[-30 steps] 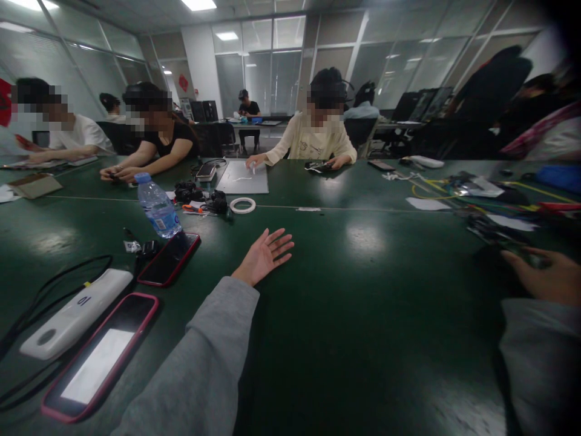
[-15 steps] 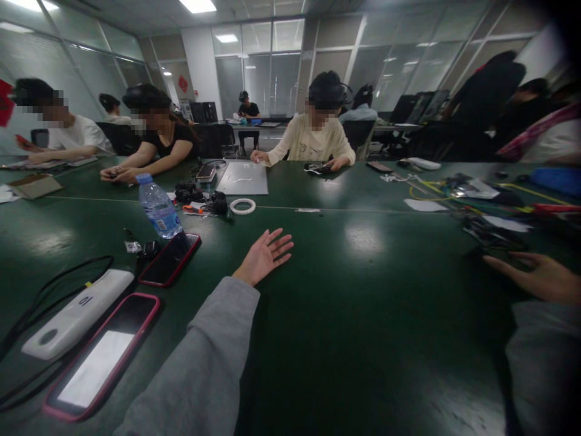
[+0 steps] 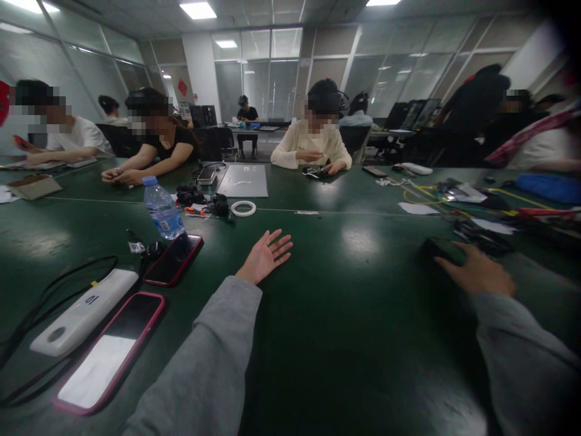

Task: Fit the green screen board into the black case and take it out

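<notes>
My left hand (image 3: 267, 257) rests on the dark green table (image 3: 340, 339), palm turned up and fingers spread, holding nothing. At the right, my right hand (image 3: 483, 272) is wrapped around a black boxy object (image 3: 442, 249). Thumb on the near side, it grips this object at or just over the tabletop; blur and the hand itself hide its exact kind. Behind the right hand lies a bundle of black cables (image 3: 485, 237).
Left of my left arm lie a red-edged phone (image 3: 175, 260), a pink-cased phone (image 3: 111, 351), a white device marked 01 (image 3: 86, 312) and a water bottle (image 3: 163, 209). A tape roll (image 3: 243, 208) and silver laptop-like panel (image 3: 242, 180) lie beyond. Several people sit around.
My right hand has come in leftward from the right edge, bringing the black object with it. My left hand has stayed put. The person opposite has drawn one hand in to the chest.
</notes>
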